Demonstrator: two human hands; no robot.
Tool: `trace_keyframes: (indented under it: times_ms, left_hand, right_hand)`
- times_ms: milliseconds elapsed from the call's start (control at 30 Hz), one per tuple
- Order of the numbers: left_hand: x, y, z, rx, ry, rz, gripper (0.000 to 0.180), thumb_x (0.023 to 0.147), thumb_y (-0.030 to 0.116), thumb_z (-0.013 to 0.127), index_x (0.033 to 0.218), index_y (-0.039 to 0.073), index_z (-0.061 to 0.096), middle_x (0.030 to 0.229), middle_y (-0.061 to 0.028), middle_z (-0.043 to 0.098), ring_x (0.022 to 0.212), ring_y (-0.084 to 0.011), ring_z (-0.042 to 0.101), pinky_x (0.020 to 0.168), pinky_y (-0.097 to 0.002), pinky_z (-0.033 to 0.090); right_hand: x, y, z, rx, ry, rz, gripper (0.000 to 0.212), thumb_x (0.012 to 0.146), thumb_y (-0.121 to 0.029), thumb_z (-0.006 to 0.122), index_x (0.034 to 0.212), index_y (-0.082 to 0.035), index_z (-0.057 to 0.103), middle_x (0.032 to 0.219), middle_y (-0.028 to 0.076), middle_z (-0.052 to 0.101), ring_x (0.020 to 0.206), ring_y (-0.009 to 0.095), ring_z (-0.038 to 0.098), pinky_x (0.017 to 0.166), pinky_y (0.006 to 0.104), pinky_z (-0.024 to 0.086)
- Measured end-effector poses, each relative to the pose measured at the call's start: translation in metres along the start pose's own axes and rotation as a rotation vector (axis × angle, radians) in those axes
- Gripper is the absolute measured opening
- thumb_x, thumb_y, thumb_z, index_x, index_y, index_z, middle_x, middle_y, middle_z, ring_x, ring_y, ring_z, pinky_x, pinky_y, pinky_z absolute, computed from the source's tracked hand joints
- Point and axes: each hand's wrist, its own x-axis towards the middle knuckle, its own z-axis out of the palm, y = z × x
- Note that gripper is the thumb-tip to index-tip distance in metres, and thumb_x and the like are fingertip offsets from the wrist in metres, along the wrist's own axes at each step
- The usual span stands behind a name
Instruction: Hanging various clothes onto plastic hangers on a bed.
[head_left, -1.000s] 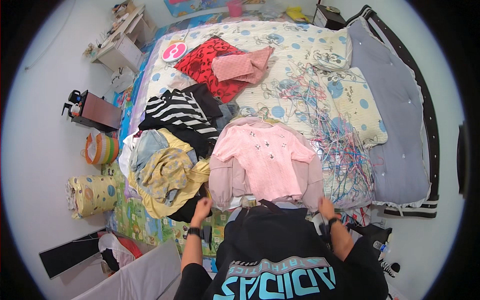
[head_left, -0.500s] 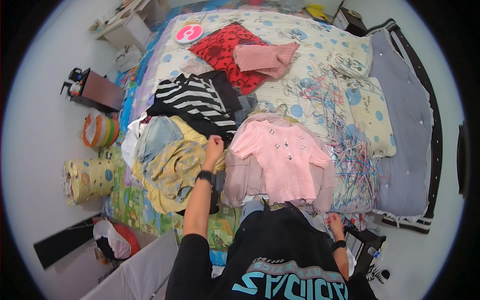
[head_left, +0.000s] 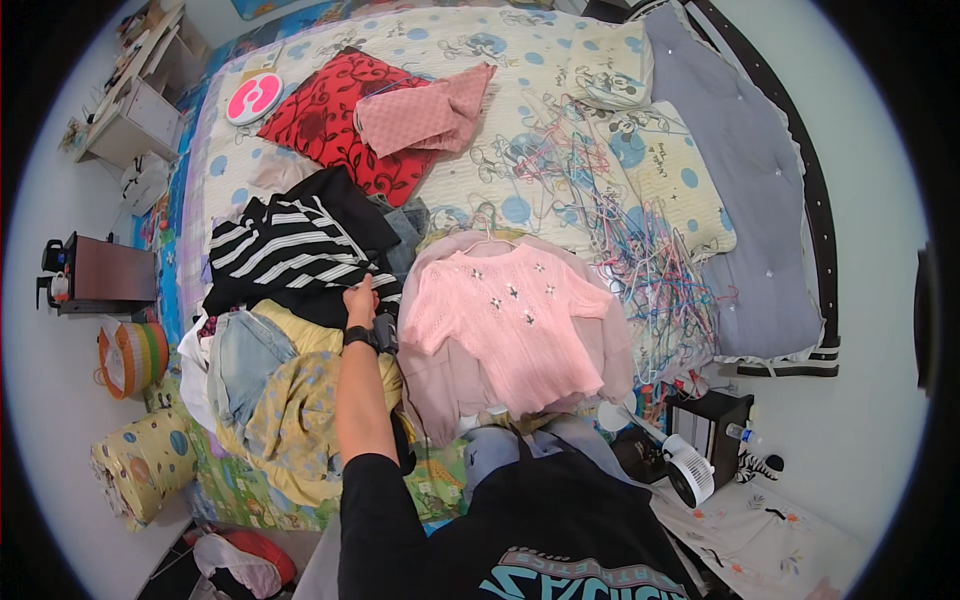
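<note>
My left hand (head_left: 361, 299) reaches out over the bed with its fingers closed on the edge of a black-and-white striped garment (head_left: 290, 240). That garment lies rumpled across other dark clothes. My right hand is out of view. In front of me a pink short-sleeved knit top (head_left: 515, 325) lies flat on a hanger, over a larger dusty-pink garment (head_left: 435, 385). Nearer than the striped garment is a heap of clothes, with a yellow patterned piece (head_left: 300, 410) and a light blue denim piece (head_left: 245, 360).
A tangle of coloured hangers (head_left: 650, 270) spreads at the right beside pillows (head_left: 680, 180). Farther back are a red cushion (head_left: 330, 100) with a folded pink cloth (head_left: 425, 115) and a pink-and-white round object (head_left: 254, 97). A white fan (head_left: 690, 470) stands at the near right.
My left hand has closed on the striped garment's edge. My right hand has left the view. The whole view has turned and shifted, bringing the fan into sight.
</note>
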Motion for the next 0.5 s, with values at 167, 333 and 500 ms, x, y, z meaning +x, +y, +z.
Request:
trace_keyframes:
  times_ms: [167, 333, 500]
  left_hand:
    - [-0.004, 0.039, 0.009, -0.385, -0.172, 0.178, 0.026, 0.088, 0.033, 0.06, 0.095, 0.009, 0.065, 0.078, -0.0013, 0.058, 0.064, -0.0112, 0.051, 0.054, -0.029, 0.038]
    - [-0.123, 0.216, 0.021, -0.381, -0.305, 0.647, 0.031, 0.097, 0.028, 0.051, 0.096, 0.0, 0.063, 0.088, -0.0059, 0.064, 0.076, -0.0127, 0.056, 0.071, -0.0286, 0.046]
    - [-0.361, 0.24, 0.023, 0.087, -0.6, 1.131, 0.035, 0.093, 0.03, 0.059, 0.073, 0.002, 0.062, 0.063, -0.0024, 0.057, 0.061, -0.0136, 0.055, 0.058, -0.0297, 0.045]
  right_hand:
    - [0.021, 0.05, -0.005, 0.046, -0.069, 0.043, 0.018, 0.091, -0.019, 0.058, 0.092, -0.003, 0.066, 0.082, 0.007, 0.067, 0.074, 0.019, 0.061, 0.071, 0.0315, 0.049]
    - [0.138, 0.013, -0.059, 0.104, -0.022, -0.116, 0.02, 0.09, -0.019, 0.055, 0.083, -0.002, 0.065, 0.075, 0.009, 0.066, 0.069, 0.019, 0.062, 0.065, 0.0332, 0.05]
    - [0.18, -0.275, -0.115, 0.579, -0.146, -0.249, 0.037, 0.1, -0.037, 0.043, 0.115, -0.005, 0.054, 0.094, 0.01, 0.065, 0.081, 0.018, 0.064, 0.067, 0.0324, 0.053]
